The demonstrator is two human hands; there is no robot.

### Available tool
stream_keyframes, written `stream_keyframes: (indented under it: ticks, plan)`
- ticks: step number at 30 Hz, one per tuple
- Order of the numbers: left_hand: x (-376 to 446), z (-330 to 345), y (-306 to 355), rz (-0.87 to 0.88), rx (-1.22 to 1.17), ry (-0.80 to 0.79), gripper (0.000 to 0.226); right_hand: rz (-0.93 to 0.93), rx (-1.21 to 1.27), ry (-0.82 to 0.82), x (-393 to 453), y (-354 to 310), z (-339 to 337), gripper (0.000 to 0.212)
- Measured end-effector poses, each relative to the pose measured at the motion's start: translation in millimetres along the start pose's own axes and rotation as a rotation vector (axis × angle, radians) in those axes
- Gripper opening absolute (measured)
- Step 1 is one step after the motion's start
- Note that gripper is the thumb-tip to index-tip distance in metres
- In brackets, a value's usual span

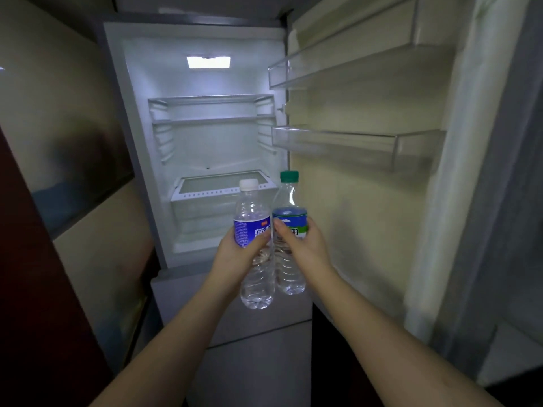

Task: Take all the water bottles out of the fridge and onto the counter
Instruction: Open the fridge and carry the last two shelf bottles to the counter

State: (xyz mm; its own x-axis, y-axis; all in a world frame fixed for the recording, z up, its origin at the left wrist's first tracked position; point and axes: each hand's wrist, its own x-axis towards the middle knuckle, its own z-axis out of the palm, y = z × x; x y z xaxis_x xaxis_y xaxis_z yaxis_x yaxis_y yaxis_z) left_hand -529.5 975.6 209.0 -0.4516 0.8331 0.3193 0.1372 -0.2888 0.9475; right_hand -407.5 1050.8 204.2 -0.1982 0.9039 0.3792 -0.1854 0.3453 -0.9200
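Observation:
I hold two clear water bottles upright, side by side and touching, in front of the open fridge. My left hand grips the white-capped bottle with a blue label around its middle. My right hand grips the green-capped bottle with a blue and green label. Both bottles hang in the air outside the fridge, level with its lowest shelf. No counter is in view.
The lit fridge interior shows bare glass shelves and a crisper drawer. The open door stands to the right with two clear door racks. A beige wall and a dark red panel lie to the left.

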Motion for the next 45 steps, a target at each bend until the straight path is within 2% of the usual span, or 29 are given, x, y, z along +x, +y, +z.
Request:
stream_keyframes:
  ticks: [6,10,13,16,18,21,28,38,45]
  plan:
    - [-16,-3,0,0.025,-0.049,-0.099,0.057,-0.025,-0.019,0.089,-31,-15,-12,0.038]
    - [-38,2,20,0.03,-0.124,-0.204,0.043,-0.053,-0.04,0.12,-61,-31,-20,0.039]
    - [-51,5,40,0.067,-0.177,-0.298,0.045,-0.061,-0.055,0.154,-84,-49,-29,0.034]
    - [-64,10,55,0.09,-0.203,-0.382,0.04,-0.069,-0.077,0.176,-110,-71,-44,0.042]
    - [-74,16,59,0.085,-0.241,-0.423,0.049,-0.085,-0.093,0.202,-129,-86,-55,0.042]
    - [-92,32,61,0.085,-0.271,-0.508,0.069,-0.106,-0.137,0.262,-156,-105,-74,0.053]
    - [-145,97,75,0.063,-0.364,-0.724,0.068,-0.118,-0.219,0.432,-214,-150,-131,0.049]
    - [-240,196,125,0.016,-0.46,-1.015,0.056,-0.169,-0.343,0.676,-315,-215,-224,0.029]
    - [-348,278,165,0.019,-0.537,-1.207,0.066,-0.198,-0.453,0.846,-415,-269,-302,0.045]
